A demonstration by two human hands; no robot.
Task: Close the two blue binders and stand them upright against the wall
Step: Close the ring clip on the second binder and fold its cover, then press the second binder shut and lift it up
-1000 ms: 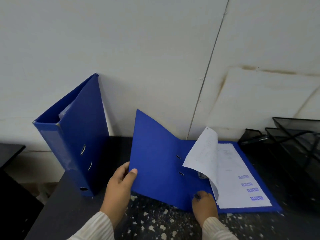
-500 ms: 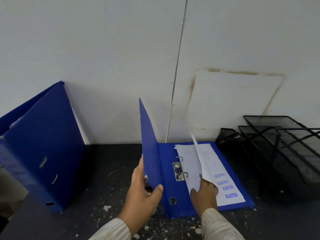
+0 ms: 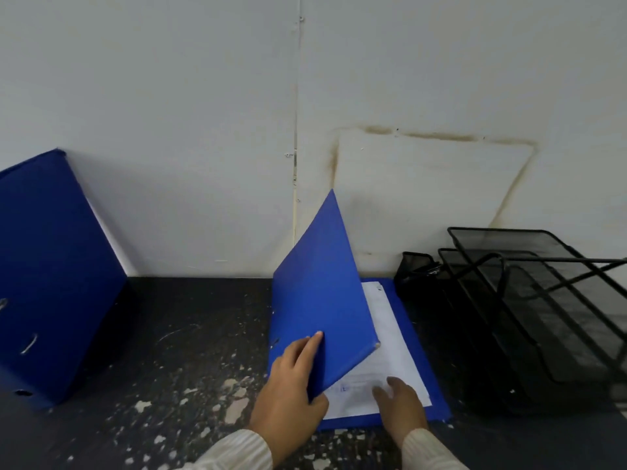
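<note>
One blue binder (image 3: 51, 273) stands at the far left, tilted, with its top leaning on the white wall (image 3: 203, 130). The second blue binder (image 3: 412, 340) lies on the dark table, its back cover flat and white papers (image 3: 390, 354) on it. Its front cover (image 3: 322, 300) is raised and tipped over the papers, partly shut. My left hand (image 3: 291, 388) grips the near edge of that cover. My right hand (image 3: 400, 405) rests flat on the papers near the binder's front edge, fingers spread. The ring mechanism is hidden under the cover.
Black wire-mesh stacked trays (image 3: 543, 300) stand at the right, close to the lying binder, with a small black mesh holder (image 3: 415, 266) by the wall. The dark speckled tabletop (image 3: 190, 351) stretches between the two binders.
My left hand has swung the front cover from upright over toward the right, above the papers. The loose sheet has dropped flat, and my right hand now lies on the pages.
</note>
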